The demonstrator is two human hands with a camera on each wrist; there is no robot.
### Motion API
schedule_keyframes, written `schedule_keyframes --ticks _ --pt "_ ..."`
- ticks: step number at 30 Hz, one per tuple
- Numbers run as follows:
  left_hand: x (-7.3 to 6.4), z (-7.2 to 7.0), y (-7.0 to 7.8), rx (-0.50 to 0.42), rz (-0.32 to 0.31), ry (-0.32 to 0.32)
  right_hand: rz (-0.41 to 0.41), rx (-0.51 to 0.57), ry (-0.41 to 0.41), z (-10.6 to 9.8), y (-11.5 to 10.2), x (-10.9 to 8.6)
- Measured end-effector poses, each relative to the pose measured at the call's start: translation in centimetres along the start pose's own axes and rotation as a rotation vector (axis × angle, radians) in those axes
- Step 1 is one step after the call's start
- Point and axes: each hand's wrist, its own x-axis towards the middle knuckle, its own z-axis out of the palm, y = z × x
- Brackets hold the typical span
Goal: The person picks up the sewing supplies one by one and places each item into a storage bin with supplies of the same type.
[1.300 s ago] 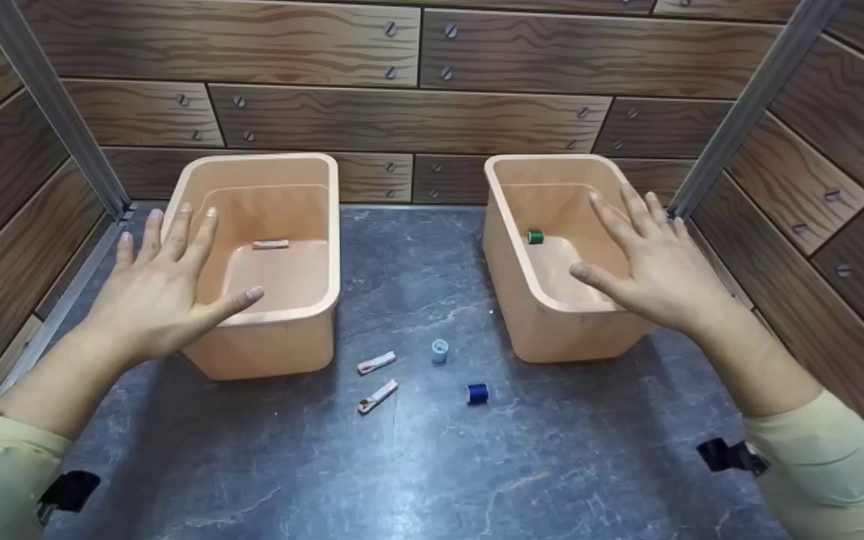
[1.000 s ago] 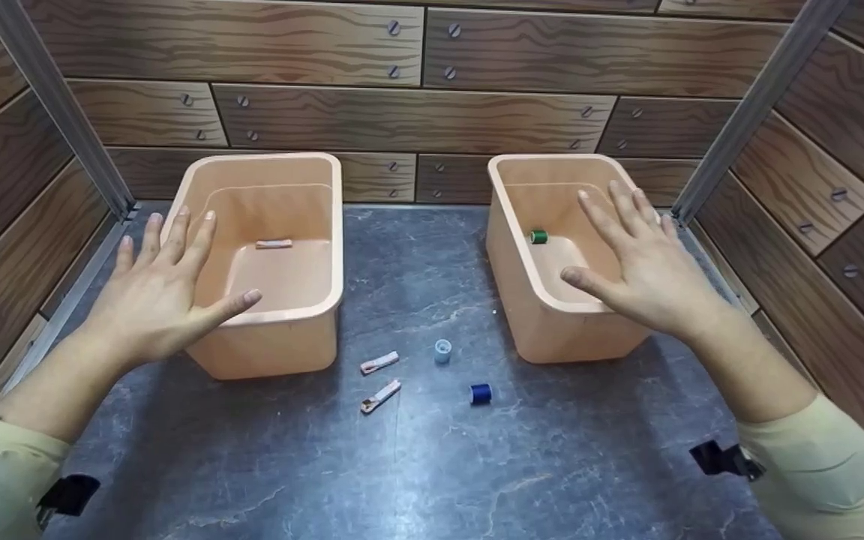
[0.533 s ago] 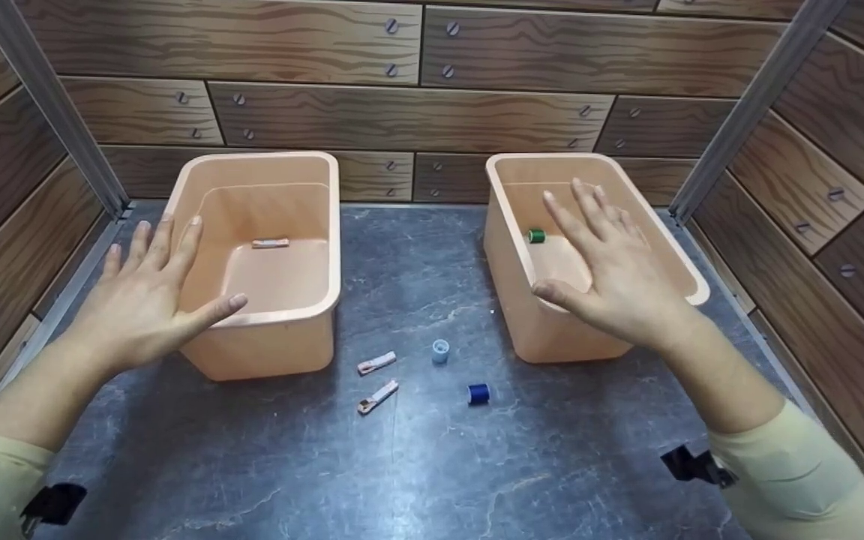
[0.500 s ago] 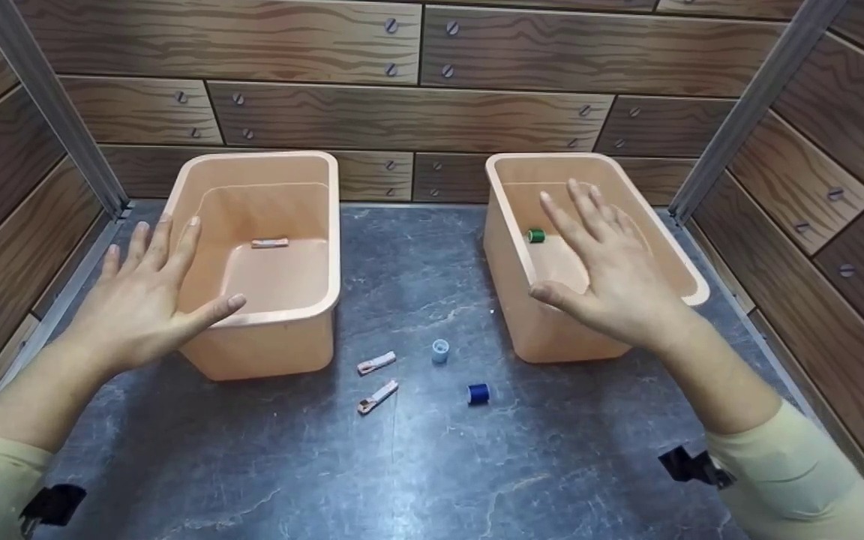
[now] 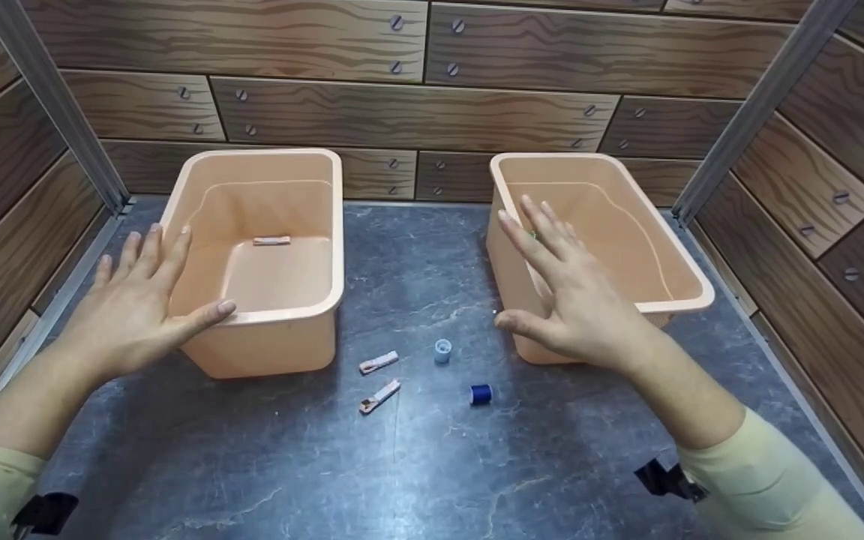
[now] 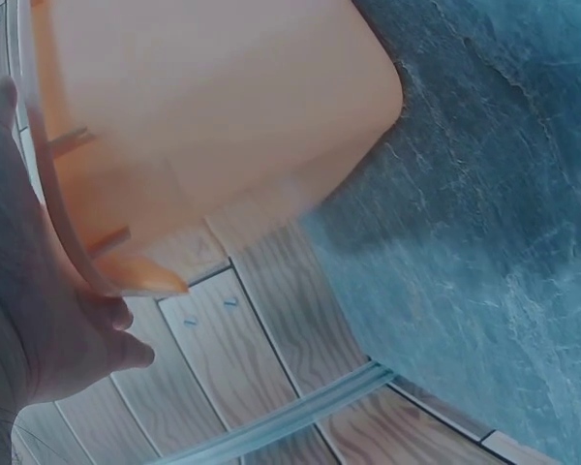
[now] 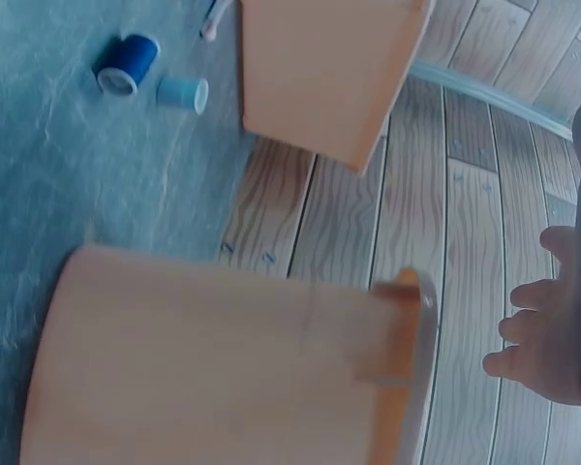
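Note:
My left hand [image 5: 128, 315], fingers straight and spread, is at the near left corner of the left peach bin [image 5: 278, 281]; whether it touches the rim is unclear. Inside that bin lies a small nail clipper [image 5: 272, 241]. My right hand [image 5: 578, 307] hovers with spread fingers over the near left side of the right peach bin [image 5: 612, 225], holding nothing. A green thread spool [image 5: 532, 235] there is almost hidden behind its fingers. Between the bins lie two nail clippers, one farther [image 5: 379, 362] and one nearer [image 5: 380, 397], a light blue spool [image 5: 442, 351] and a dark blue spool [image 5: 481, 394].
A grey marbled tabletop [image 5: 312, 465] carries everything. Wood-patterned panels [image 5: 402, 112] enclose the back and both sides, with metal posts [image 5: 49, 105] at the back corners. Both bins stand near the back panel.
My right hand has moved left and a little toward me, from over the right bin's middle to its left side. My left hand has shifted slightly left and down. The small objects stay put.

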Motion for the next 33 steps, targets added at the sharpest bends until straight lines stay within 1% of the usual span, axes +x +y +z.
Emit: schedule_keyframes --ticks 5,12,16,19,23,30,33 --pt "0.0 0.3 -0.5 -0.04 0.003 0.02 -0.051 0.002 0.007 1.3 -1.4 0.0" --pt "0.0 0.4 -0.7 -0.04 -0.008 0.017 -0.096 0.093 0.011 3.1 -2.8 0.1" --pt "0.0 0.5 -0.5 -0.044 -0.014 0.01 -0.114 0.176 0.019 4.2 -3.1 0.1" --pt "0.1 0.4 -0.3 -0.054 -0.012 0.015 -0.132 0.263 0.033 5.2 -3.2 0.1" --pt "0.2 0.5 -0.1 -0.059 -0.004 0.019 -0.135 0.358 0.05 6.7 -3.1 0.1" --pt "0.1 0.4 -0.3 -0.045 -0.009 0.013 -0.135 0.484 0.045 9.6 -2.9 0.7" --pt "0.0 0.4 -0.4 -0.036 -0.011 0.009 -0.124 0.542 0.028 10.7 -2.9 0.9"
